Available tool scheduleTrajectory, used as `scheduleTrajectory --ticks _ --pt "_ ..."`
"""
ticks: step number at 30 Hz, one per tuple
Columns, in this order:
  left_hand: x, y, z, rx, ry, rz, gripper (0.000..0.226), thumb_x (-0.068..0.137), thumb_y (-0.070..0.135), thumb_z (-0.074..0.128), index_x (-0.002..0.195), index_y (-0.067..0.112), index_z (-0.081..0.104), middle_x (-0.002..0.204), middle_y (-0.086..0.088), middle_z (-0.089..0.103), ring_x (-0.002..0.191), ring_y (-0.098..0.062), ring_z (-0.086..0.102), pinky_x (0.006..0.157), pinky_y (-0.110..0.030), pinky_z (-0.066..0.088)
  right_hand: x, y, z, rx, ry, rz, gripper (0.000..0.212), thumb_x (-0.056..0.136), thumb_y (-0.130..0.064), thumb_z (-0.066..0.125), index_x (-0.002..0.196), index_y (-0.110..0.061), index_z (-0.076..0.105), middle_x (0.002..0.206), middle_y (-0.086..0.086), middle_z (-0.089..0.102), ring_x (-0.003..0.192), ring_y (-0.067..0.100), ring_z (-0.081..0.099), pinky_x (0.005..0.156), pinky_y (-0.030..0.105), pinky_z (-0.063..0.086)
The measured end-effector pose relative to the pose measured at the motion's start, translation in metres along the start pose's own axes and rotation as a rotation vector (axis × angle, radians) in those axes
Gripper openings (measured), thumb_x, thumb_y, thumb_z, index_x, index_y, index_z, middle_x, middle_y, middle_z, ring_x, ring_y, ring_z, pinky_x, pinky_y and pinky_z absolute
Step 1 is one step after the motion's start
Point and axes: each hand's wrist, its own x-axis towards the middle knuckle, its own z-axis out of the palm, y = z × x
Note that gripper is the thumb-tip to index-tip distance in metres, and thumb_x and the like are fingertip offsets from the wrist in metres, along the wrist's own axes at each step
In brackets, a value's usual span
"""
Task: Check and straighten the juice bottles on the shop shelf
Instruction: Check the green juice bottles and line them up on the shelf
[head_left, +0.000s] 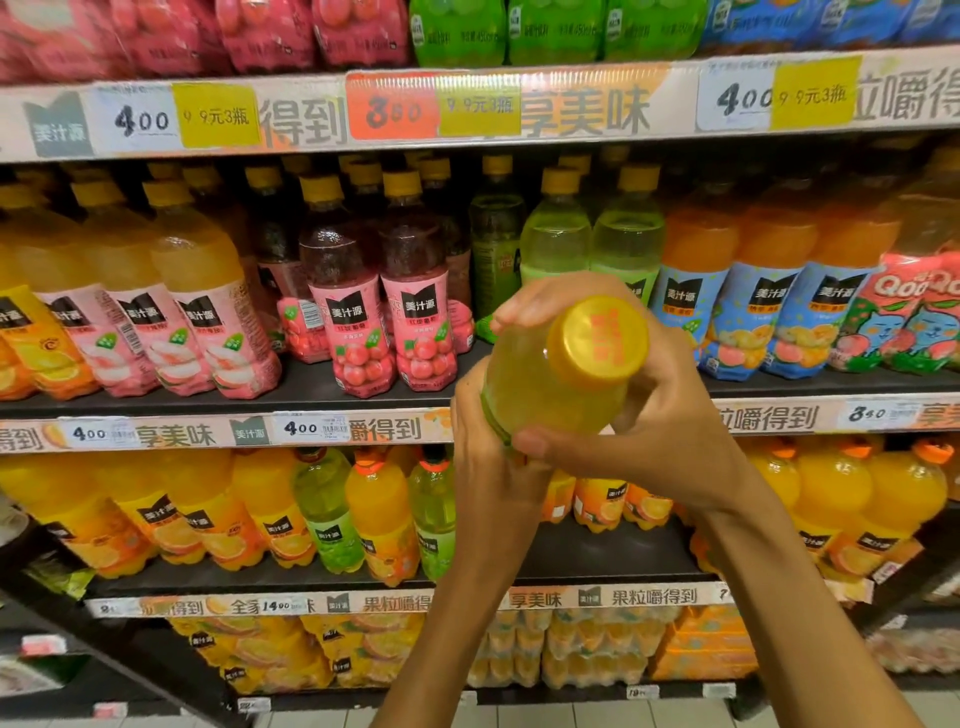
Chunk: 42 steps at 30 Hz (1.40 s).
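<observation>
I hold a juice bottle (545, 389) of pale yellow-green drink in front of the middle shelf, tilted so its yellow cap (597, 340) faces the camera. My left hand (485, 447) grips its lower body from the left. My right hand (639, 405) wraps round its shoulder, fingers over the far side and thumb across the near side. Behind it on the middle shelf (311, 387) stand rows of yellow-capped bottles: pink-labelled yellow ones (202, 291), red grape ones (343, 291), green ones (556, 234) and blue-labelled orange ones (696, 270).
Price strips (311, 428) run along each shelf edge. The shelf below carries larger orange and green bottles (379, 514), with a bare stretch of shelf (597, 551) right of them. Shrink-wrapped packs (587, 649) fill the bottom shelf. Pink Qoo pouches (919, 312) sit at the far right.
</observation>
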Motion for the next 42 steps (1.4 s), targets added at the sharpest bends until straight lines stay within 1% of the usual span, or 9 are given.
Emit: scheduleTrajectory --ticks 3,7,12,15,20,23,26,33,42 --pt "0.002 0.003 -0.013 0.004 -0.097 -0.008 0.087 0.067 0.070 0.066 0.117 -0.002 0.057 0.109 -0.014 0.064 0.104 -0.024 0.062 0.083 -0.038 0.053 0.001 -0.003 -0.007 0.079 -0.051 0.044 0.057 0.070 -0.017 0.077 0.120 -0.013 0.051 0.122 0.015 0.055 0.117 0.031 0.053 0.096 0.041 0.046" --pt "0.001 0.008 -0.031 0.066 -0.273 0.043 0.052 0.061 0.035 0.080 0.107 0.030 0.058 0.102 0.020 0.067 0.093 0.005 0.062 0.074 -0.010 0.047 0.012 -0.007 -0.011 0.202 -0.113 0.105 0.060 0.075 -0.043 0.075 0.122 -0.013 0.052 0.116 -0.002 0.063 0.109 0.018 0.061 0.088 0.031 0.050" --pt "-0.003 0.019 -0.028 -0.152 -0.261 0.034 0.069 0.072 0.015 0.076 0.133 0.018 0.045 0.119 0.002 0.064 0.105 -0.010 0.064 0.079 -0.018 0.051 0.023 0.000 0.003 0.369 0.272 0.259 0.030 0.075 -0.024 0.070 0.104 -0.016 0.064 0.099 0.007 0.068 0.093 0.026 0.064 0.081 0.041 0.053" --pt "-0.001 0.024 -0.026 -0.147 -0.165 0.056 0.060 0.075 0.033 0.067 0.130 0.028 0.044 0.118 0.010 0.065 0.105 -0.002 0.062 0.080 -0.013 0.048 0.030 0.001 0.008 0.365 0.456 0.361 0.021 0.083 -0.030 0.069 0.098 -0.016 0.066 0.093 0.006 0.066 0.087 0.021 0.063 0.077 0.037 0.053" --pt "0.003 0.030 -0.029 -0.226 -0.178 -0.063 0.030 0.082 0.047 0.049 0.108 0.039 0.062 0.102 0.019 0.070 0.094 -0.001 0.066 0.075 -0.015 0.050 0.031 -0.001 0.003 0.496 0.384 0.371 0.024 0.092 -0.034 0.052 0.098 -0.020 0.071 0.093 -0.004 0.072 0.093 0.011 0.066 0.083 0.029 0.051" --pt "-0.003 0.026 -0.034 -0.377 -0.276 -0.275 0.054 0.075 0.066 0.056 0.111 0.027 0.068 0.105 -0.007 0.073 0.097 -0.023 0.069 0.081 -0.036 0.056 0.031 0.003 0.001 0.506 0.357 0.402 0.029 0.090 -0.032 0.052 0.107 -0.014 0.066 0.101 0.002 0.071 0.103 0.020 0.063 0.096 0.039 0.047" --pt "-0.006 0.024 -0.034 -0.406 -0.353 -0.440 0.079 0.066 0.076 0.060 0.118 0.016 0.065 0.110 -0.018 0.069 0.102 -0.032 0.067 0.091 -0.046 0.052 0.035 0.006 0.003 0.558 0.295 0.461 0.038 0.087 -0.037 0.047 0.109 -0.010 0.062 0.097 0.010 0.072 0.093 0.028 0.068 0.087 0.042 0.053" --pt "0.000 0.033 -0.024 -0.190 -0.195 -0.237 0.025 0.085 0.049 0.047 0.095 0.035 0.064 0.088 0.021 0.071 0.083 0.005 0.065 0.068 -0.011 0.050 0.038 0.005 0.002 0.199 0.398 0.359 0.020 0.087 -0.035 0.061 0.099 -0.020 0.067 0.089 -0.006 0.069 0.088 0.010 0.065 0.076 0.026 0.052" --pt "-0.010 0.038 -0.024 -0.268 -0.254 -0.270 0.046 0.076 0.067 0.043 0.093 0.033 0.069 0.083 -0.005 0.063 0.074 -0.015 0.059 0.065 -0.032 0.049 0.045 0.007 -0.006 0.505 0.280 0.415 0.030 0.086 -0.030 0.052 0.105 -0.010 0.062 0.094 0.007 0.071 0.093 0.027 0.069 0.086 0.042 0.056"
